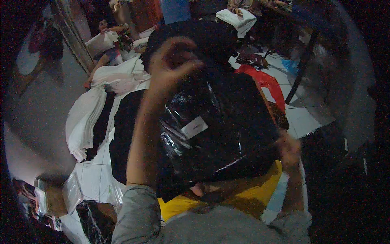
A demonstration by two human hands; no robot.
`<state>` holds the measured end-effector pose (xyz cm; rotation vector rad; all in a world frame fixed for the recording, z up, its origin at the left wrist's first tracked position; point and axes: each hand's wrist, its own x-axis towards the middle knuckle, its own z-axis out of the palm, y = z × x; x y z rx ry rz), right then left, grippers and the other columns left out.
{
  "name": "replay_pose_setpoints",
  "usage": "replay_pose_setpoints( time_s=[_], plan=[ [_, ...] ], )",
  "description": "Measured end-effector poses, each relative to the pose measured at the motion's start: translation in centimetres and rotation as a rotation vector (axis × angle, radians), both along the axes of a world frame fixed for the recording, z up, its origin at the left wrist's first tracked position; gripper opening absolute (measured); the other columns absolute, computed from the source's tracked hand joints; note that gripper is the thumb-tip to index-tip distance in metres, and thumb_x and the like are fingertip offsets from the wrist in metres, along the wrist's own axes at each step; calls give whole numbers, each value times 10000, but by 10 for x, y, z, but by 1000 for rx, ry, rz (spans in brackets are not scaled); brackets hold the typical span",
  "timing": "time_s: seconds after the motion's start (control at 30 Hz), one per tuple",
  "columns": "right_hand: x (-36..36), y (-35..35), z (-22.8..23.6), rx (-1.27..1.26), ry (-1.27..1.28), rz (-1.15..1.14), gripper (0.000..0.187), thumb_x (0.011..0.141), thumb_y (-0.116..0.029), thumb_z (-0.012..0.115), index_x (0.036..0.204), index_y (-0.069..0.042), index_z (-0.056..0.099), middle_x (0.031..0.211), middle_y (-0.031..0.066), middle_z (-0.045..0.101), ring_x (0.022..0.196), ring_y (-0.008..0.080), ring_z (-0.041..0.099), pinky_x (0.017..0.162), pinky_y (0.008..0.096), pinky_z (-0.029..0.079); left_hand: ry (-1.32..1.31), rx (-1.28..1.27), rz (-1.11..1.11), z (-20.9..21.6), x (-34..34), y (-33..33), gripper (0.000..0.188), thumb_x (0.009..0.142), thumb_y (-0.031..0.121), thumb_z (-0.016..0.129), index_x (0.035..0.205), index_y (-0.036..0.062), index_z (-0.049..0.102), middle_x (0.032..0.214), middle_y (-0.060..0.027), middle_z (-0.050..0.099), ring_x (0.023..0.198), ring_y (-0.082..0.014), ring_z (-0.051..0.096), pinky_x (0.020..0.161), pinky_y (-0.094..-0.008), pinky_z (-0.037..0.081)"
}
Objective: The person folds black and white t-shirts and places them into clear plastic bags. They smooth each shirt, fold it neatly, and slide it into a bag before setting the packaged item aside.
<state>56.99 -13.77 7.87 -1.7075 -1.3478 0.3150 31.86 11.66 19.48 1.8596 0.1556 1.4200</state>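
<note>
A black garment in a clear plastic bag (227,138) lies flat before me, with glare along its folds. A small white label (194,127) sits on its front. My left hand (172,59) is raised over the far end of the bag, thumb and curled fingers apart, with nothing visible between them. Beside the bag's right edge is my right hand (289,148); its fingers are smeared by motion, so whether they grip the plastic is unclear. Behind the bag rises a large pile of black cloth (191,30).
Left of the bag are stacked white cloths (85,122). Clear plastic bags (73,191) and a black plastic-wrapped item (95,221) lie near left. Red cloth (268,83) is at right. Yellow cloth (243,199) covers my lap. Other people sit at the back, one handling white cloth (237,20).
</note>
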Motion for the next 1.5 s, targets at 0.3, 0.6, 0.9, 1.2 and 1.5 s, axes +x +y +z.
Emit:
replay_pose_setpoints(
  time_s=[0.3, 0.6, 0.9, 1.2, 1.5],
  plan=[
    [4, 60, 170, 690, -345, 165, 357, 944, -303, 561, 1090, 13, 639, 970, 92, 673, 919, 148, 636, 821, 313, 498, -60, 30, 527, 75, -108, -69, 276, 839, 191, 706, 1034, -2, 675, 907, -83, 697, 881, -172, 657, 797, -283, 499],
    [-3, 209, 161, 119, -4, 351, 313, 955, -292, 550, 1073, -29, 674, 918, 66, 700, 822, 139, 662, 744, 252, 521, 154, -95, 418, 47, -113, 24, 309, 858, 260, 699, 1000, -14, 681, 884, -67, 698, 777, -119, 645, 745, -263, 504],
    [-17, 143, 111, 476, -65, 489, 123, 856, -5, 575, 886, -28, 692, 934, 92, 708, 884, 187, 675, 821, 306, 526, 335, 119, 723, -13, -181, -14, 134, 813, 109, 698, 894, 3, 697, 878, -56, 685, 825, -130, 618, 788, -260, 454],
    [-19, 92, -77, -125, -219, 588, 112, 853, -176, 637, 896, -165, 740, 937, 9, 722, 960, 149, 666, 1073, 459, 316, 787, -211, 141, -192, -183, -68, 127, 783, 105, 714, 893, 44, 735, 858, -83, 722, 845, -175, 698, 780, -293, 542],
    [-104, 263, -42, 190, -340, 252, 389, 925, -406, 513, 1204, -156, 621, 1244, 165, 584, 1155, 311, 543, 1021, 476, 350, 689, -131, 878, -148, -46, 60, 378, 950, 338, 483, 1192, 77, 612, 1092, -162, 661, 966, -267, 646, 859, -404, 483]
  ],
)
